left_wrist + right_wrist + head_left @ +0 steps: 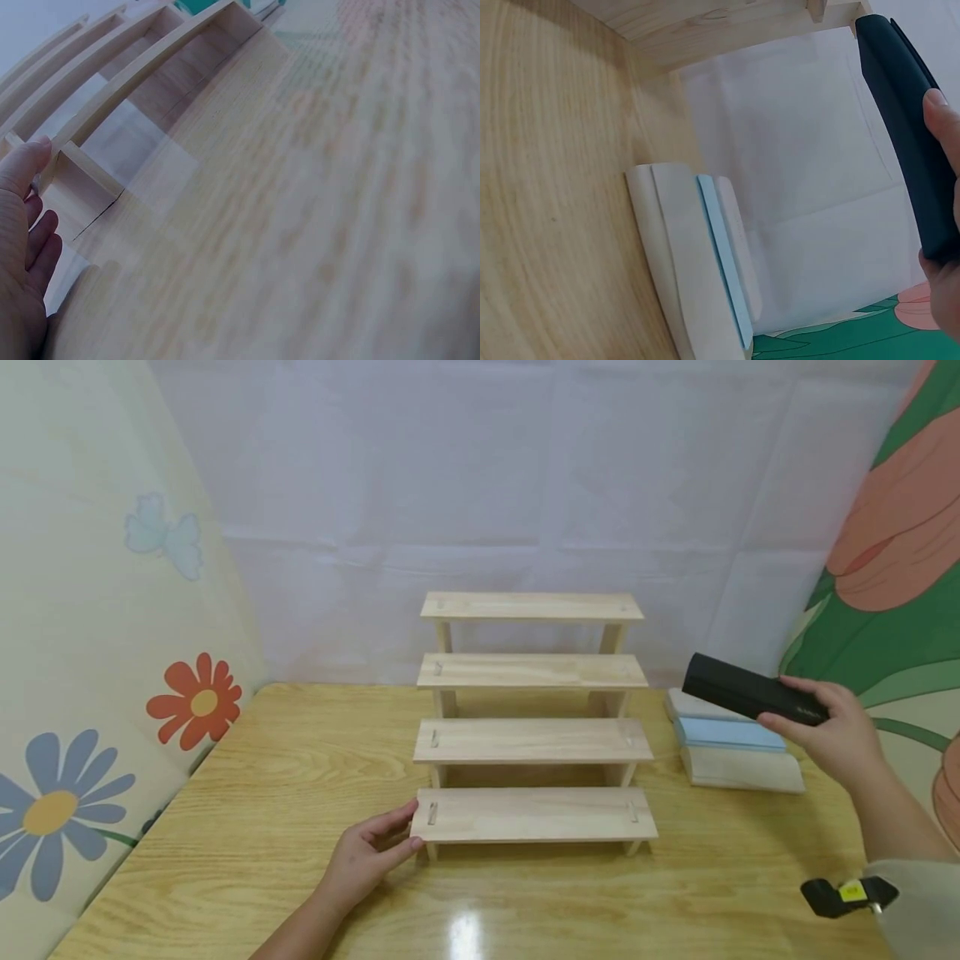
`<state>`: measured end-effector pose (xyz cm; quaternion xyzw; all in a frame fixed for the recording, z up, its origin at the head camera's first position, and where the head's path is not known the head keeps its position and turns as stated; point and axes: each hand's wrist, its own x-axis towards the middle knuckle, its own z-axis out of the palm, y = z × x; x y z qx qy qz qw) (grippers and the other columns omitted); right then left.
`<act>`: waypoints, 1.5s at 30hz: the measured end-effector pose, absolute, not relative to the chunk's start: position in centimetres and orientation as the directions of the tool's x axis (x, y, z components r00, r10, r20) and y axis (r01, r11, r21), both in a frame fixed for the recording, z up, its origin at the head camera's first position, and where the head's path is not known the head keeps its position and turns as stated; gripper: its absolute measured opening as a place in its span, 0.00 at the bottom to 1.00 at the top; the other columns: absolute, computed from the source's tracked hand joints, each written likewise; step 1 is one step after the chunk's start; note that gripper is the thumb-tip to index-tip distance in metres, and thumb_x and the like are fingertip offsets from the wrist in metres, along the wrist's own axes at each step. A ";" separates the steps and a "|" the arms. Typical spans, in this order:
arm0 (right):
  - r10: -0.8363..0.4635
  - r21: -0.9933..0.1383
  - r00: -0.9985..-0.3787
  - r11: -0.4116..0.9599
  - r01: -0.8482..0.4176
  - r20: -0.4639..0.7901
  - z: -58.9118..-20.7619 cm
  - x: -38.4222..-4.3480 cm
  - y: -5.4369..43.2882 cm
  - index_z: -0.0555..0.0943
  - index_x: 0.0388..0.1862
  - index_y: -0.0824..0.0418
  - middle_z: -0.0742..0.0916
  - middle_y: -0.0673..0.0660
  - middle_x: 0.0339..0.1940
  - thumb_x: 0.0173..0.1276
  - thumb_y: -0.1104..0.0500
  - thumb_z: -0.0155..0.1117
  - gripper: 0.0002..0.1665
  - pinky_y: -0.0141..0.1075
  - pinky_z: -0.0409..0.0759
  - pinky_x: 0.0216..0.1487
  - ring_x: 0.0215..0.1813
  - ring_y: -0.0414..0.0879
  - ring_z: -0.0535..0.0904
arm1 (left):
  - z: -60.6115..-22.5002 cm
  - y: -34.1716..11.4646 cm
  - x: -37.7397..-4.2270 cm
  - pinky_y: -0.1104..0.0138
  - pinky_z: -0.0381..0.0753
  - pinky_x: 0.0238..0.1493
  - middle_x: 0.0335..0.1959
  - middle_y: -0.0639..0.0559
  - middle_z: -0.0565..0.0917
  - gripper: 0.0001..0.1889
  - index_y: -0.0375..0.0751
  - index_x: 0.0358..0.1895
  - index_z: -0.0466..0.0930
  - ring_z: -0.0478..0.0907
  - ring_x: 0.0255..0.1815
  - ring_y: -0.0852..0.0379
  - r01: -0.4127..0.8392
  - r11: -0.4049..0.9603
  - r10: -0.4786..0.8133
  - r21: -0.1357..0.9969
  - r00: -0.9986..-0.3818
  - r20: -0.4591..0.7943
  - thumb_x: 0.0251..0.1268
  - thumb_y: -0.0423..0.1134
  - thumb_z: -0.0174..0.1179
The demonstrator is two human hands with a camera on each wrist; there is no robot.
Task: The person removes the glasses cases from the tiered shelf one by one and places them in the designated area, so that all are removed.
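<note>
A pale wooden stepped display stand point(534, 742) stands on the table. My left hand point(369, 853) holds the left end of its lowest board, thumb at the front corner and index finger near the back corner. In the left wrist view, the other fingers point(43, 251) hang beside the stand's end. On the right, my right hand point(843, 735) grips a black glasses case point(738, 687) by its right end, thumb on one side and fingers round the other. The black case is raised above a beige case point(742, 770), a light blue case point(731, 734) and a whitish case point(693, 704).
The three cases lie side by side on the wood-grain table point(300, 752), right of the stand. White cloth point(480, 468) hangs behind. Flower-printed panels flank the table, one on the left point(90, 635) and one on the right point(900, 543).
</note>
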<state>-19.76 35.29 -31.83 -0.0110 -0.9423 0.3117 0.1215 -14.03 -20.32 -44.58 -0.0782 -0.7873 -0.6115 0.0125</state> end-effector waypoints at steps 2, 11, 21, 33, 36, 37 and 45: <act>0.095 -0.588 -0.970 0.807 -0.056 0.223 -32.3 -19.5 35.4 0.61 0.76 0.63 0.61 0.79 0.72 0.67 0.42 0.66 0.47 0.72 0.59 0.58 0.67 0.78 0.56 | -44.6 -20.4 -14.1 0.77 0.80 0.51 0.62 0.35 0.76 0.27 0.27 0.60 0.75 0.79 0.49 0.74 0.135 0.237 0.108 0.962 -0.988 0.112 0.56 0.30 0.70; 0.089 -0.593 -0.961 0.800 -0.087 0.260 -34.8 -18.2 35.6 0.65 0.73 0.66 0.66 0.79 0.67 0.66 0.46 0.68 0.44 0.68 0.62 0.55 0.64 0.76 0.59 | -44.7 -20.3 -14.0 0.78 0.80 0.50 0.62 0.34 0.76 0.27 0.26 0.60 0.75 0.79 0.49 0.74 0.147 0.235 0.114 0.961 -0.986 0.122 0.56 0.30 0.70; 0.104 -0.598 -0.943 0.793 -0.113 0.316 -36.9 -17.2 35.7 0.69 0.69 0.69 0.71 0.76 0.62 0.62 0.50 0.72 0.42 0.54 0.65 0.51 0.60 0.70 0.63 | -44.6 -20.3 -13.9 0.71 0.82 0.54 0.63 0.36 0.76 0.27 0.28 0.60 0.76 0.79 0.50 0.74 0.121 0.242 0.111 0.963 -0.989 0.097 0.56 0.31 0.70; 0.122 -0.590 -0.914 0.794 -0.144 0.387 -38.9 -16.5 35.3 0.74 0.62 0.70 0.74 0.73 0.59 0.56 0.54 0.77 0.39 0.38 0.62 0.52 0.58 0.64 0.66 | -44.7 -20.4 -14.0 0.70 0.82 0.54 0.63 0.35 0.76 0.27 0.27 0.60 0.75 0.79 0.49 0.74 0.118 0.254 0.106 0.960 -0.990 0.094 0.56 0.31 0.70; 0.121 -0.596 -0.912 0.788 -0.152 0.392 -39.4 -16.5 35.4 0.75 0.62 0.70 0.75 0.72 0.60 0.55 0.55 0.78 0.39 0.39 0.64 0.57 0.60 0.66 0.65 | -44.7 -20.4 -14.0 0.70 0.82 0.54 0.63 0.35 0.76 0.27 0.27 0.60 0.75 0.79 0.49 0.74 0.120 0.255 0.108 0.960 -0.990 0.095 0.56 0.31 0.70; 0.124 -0.601 -0.914 0.785 -0.147 0.385 -39.5 -16.4 35.4 0.74 0.62 0.70 0.74 0.72 0.60 0.55 0.54 0.78 0.39 0.43 0.64 0.59 0.61 0.67 0.65 | -44.7 -20.4 -14.0 0.70 0.82 0.54 0.63 0.35 0.76 0.27 0.27 0.60 0.75 0.79 0.49 0.74 0.121 0.254 0.108 0.960 -0.990 0.096 0.56 0.31 0.70; 0.127 -0.611 -0.929 0.782 -0.121 0.347 -40.6 -15.7 35.7 0.72 0.65 0.70 0.73 0.72 0.62 0.57 0.53 0.76 0.40 0.59 0.64 0.64 0.62 0.68 0.65 | -44.7 -20.4 -14.1 0.73 0.82 0.53 0.63 0.35 0.76 0.27 0.26 0.60 0.75 0.79 0.50 0.74 0.143 0.251 0.112 0.957 -0.987 0.118 0.57 0.31 0.69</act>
